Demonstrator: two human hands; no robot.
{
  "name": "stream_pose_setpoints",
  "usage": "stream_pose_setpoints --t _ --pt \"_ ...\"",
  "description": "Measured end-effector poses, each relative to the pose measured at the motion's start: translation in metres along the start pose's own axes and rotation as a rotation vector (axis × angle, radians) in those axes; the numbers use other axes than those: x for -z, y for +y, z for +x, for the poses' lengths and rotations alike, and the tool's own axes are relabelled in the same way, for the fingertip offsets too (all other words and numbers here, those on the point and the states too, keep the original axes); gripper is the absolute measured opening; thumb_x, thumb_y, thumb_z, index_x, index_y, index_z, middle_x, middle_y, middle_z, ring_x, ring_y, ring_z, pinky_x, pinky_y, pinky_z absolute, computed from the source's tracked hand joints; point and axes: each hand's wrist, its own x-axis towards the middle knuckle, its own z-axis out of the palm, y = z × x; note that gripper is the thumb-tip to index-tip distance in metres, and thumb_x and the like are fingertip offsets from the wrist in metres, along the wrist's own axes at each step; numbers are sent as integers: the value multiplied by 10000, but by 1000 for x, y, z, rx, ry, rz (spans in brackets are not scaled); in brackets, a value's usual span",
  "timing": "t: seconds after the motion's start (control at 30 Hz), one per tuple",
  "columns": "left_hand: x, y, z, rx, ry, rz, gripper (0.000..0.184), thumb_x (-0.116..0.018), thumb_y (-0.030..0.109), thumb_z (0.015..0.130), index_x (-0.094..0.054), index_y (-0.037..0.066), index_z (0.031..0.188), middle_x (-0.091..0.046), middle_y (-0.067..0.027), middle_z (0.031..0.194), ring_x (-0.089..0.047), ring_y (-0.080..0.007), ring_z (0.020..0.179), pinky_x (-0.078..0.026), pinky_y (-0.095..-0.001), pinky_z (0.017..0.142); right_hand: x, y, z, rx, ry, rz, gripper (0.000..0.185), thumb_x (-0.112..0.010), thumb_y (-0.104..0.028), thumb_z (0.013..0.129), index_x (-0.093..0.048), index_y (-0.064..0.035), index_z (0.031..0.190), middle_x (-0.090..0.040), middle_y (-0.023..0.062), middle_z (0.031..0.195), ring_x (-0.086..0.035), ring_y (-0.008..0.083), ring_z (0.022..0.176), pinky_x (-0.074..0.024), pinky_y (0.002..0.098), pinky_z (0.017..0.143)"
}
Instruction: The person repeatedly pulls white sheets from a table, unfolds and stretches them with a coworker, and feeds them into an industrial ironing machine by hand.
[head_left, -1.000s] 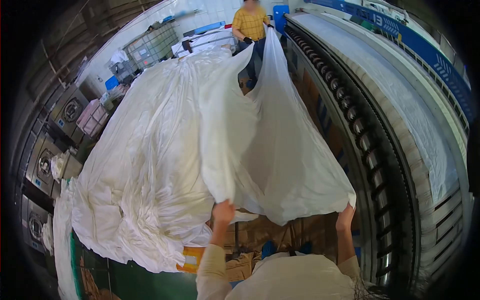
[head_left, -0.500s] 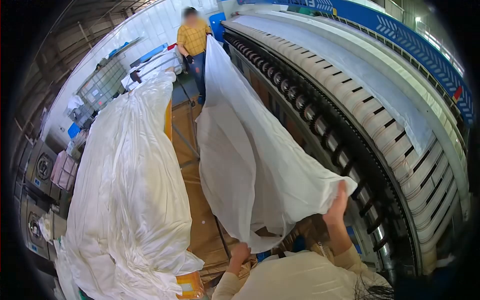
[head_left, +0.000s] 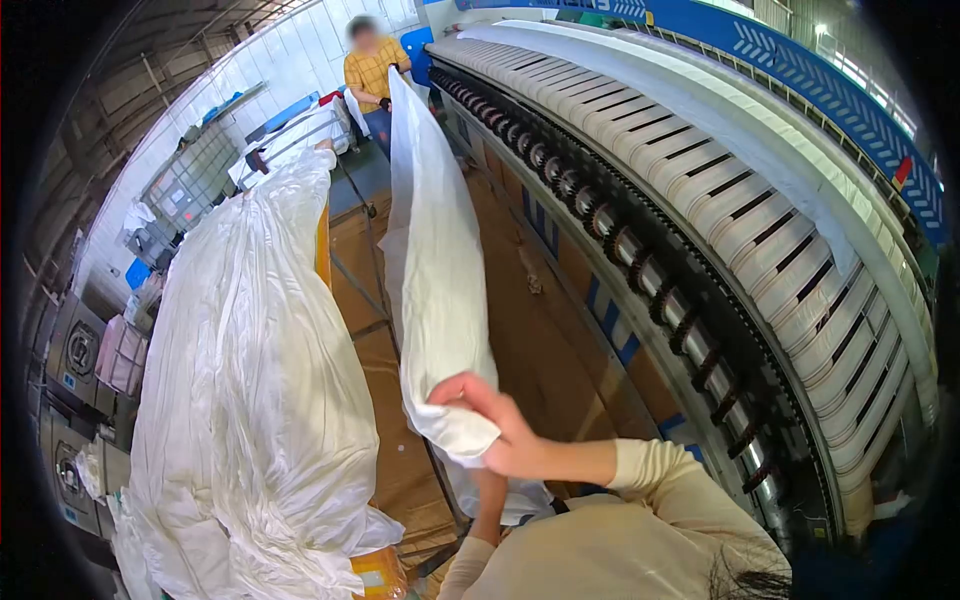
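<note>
A long white sheet (head_left: 440,270) stretches from my hands to a person in a yellow checked shirt (head_left: 378,75), whose hand holds its far end up. My right hand (head_left: 495,425) is closed on the near edge of the sheet, in front of my body. Just below it is my left hand (head_left: 490,488); its fingers are hidden behind my right hand and the cloth, so its grip does not show. Some of the sheet hangs down around my left wrist.
On my left lies a big heap of crumpled white linen (head_left: 260,360) on a yellow-edged support. A long machine with a roller (head_left: 640,265) and white belts (head_left: 740,220) runs along my right. Washing machines (head_left: 75,350) stand at far left. Brown sheeting (head_left: 540,360) covers the floor.
My right hand has swung left from beside the machine to above my left hand, bringing its sheet edge along. The spread sheet has narrowed into a long fold. The other person's lower hand has risen.
</note>
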Motion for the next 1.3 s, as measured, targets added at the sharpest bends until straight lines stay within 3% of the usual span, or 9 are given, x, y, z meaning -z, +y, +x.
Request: stream_pose_setpoints --t 0.03,0.1,0.27,0.47,0.67,0.77,0.9,1.1,1.3 --pt "1 8 4 32 34 -52 480 -597 233 791 -464 -51 1155 -567 -214 1063 -557 -309 946 -424 -353 853 6 -15 9 27 -27 34 344 -628 -83 795 -466 -43 1096 -560 10 851 -520 46 727 -409 187 603" --pt "22 5 21 -273 195 -80 335 -522 97 789 -508 -36 1097 -581 -192 1016 -567 -274 874 -439 -327 792 35 -45 24 120 77 -328 346 -673 -26 743 -507 -23 1046 -593 17 834 -539 44 693 -422 171 569" --pt "26 118 61 -517 215 95 236 -604 95 764 -544 26 982 -607 -126 837 -598 -207 764 -469 -318 691 100 -127 72 439 276 -628 205 -630 22 726 -608 -36 922 -608 -6 785 -573 73 759 -464 213 669" --pt "-63 194 49 -887 -217 250 360 -653 77 722 -554 92 1068 -609 -121 727 -596 -307 597 -465 -360 502 171 -239 60 499 920 -639 301 -585 -315 866 -613 -16 884 -598 9 762 -539 57 650 -433 199 574" --pt "-126 208 10 -1052 -442 61 534 -595 20 720 -466 91 1233 -582 -90 663 -560 -289 538 -442 -363 469 268 -296 -21 556 1108 -946 405 -519 -407 893 -586 -52 709 -516 -46 625 -417 45 534 -328 210 480" --pt "-141 220 -11 -1081 -528 90 579 -585 -1 711 -446 93 1265 -562 -80 653 -552 -278 543 -440 -362 474 326 -312 -73 482 1220 -968 449 -510 -437 888 -559 -41 682 -485 -28 581 -400 50 534 -329 237 485" --pt "-164 219 -18 -1150 -541 102 642 -572 -21 705 -400 93 1314 -537 -82 681 -542 -265 574 -433 -360 472 365 -318 -124 320 1402 -1614 463 -521 -429 880 -549 -3 701 -522 53 587 -407 109 520 -350 295 501" --pt "-184 212 -3 -1190 -487 158 698 -574 -25 693 -358 96 1346 -521 -104 785 -534 -263 629 -438 -360 463 373 -295 -115 -5 1456 -2134 459 -423 -384 904 -572 16 735 -592 206 693 -598 350 672 -441 449 621" --pt "-202 207 1 -1203 -441 505 718 -587 -9 692 -338 93 1357 -515 -114 822 -529 -241 637 -463 -321 440 376 -279 -110 -497 1329 -2316 406 -405 -348 883 -630 -34 758 -630 178 768 -615 363 785 -479 453 673"
